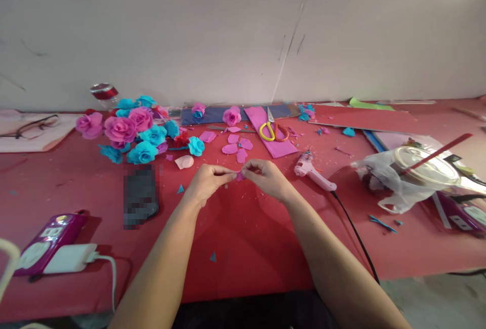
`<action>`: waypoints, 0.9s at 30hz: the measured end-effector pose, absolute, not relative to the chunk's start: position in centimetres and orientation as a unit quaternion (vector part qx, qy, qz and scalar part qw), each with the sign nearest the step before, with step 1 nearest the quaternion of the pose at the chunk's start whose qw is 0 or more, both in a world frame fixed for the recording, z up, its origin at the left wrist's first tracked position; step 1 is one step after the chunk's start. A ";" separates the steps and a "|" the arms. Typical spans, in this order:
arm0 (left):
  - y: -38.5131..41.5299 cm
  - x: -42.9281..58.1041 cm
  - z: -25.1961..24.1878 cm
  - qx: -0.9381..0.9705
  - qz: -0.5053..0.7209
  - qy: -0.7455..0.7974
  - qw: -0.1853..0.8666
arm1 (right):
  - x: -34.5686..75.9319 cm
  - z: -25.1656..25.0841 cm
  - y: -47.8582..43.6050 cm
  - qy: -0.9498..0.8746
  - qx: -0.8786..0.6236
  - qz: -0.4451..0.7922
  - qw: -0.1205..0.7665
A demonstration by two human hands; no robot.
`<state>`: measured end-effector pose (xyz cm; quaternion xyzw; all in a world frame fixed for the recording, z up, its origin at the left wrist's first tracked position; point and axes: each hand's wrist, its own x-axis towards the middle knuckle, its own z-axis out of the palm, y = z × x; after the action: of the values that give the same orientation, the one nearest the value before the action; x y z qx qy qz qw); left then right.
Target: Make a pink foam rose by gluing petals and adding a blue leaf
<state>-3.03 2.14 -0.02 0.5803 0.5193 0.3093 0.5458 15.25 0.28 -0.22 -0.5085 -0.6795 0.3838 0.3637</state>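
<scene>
My left hand [207, 182] and my right hand [265, 177] meet at the middle of the red table, fingertips pinched on a small pink paper petal [240, 176]. Most of the petal is hidden by the fingers. Just beyond lie several loose pink petals [230, 149]. Behind them, yellow-and-orange-handled scissors [274, 131] rest on a folded pink paper strip [283, 150]. To the right of my right hand lies a pink glue gun [314, 173] with a black cord. A pale petal [185, 162] is near my left hand.
A bunch of pink and blue paper flowers [142, 152] stands at the left, with a dark phone [140, 195] in front. At the near left are a purple power strip [56, 235] and a white charger [72, 258]. A plastic bag with a lidded container [425, 167] sits right.
</scene>
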 end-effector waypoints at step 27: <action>2.0 -2.7 -0.1 0.597 0.319 0.497 0.543 | 15.1 0.2 0.2 -0.638 -0.500 0.435 0.392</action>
<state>-2.66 2.03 -0.15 0.5968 0.4968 0.3191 0.5433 15.07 0.21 0.21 -0.4998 -0.6381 0.4352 0.3918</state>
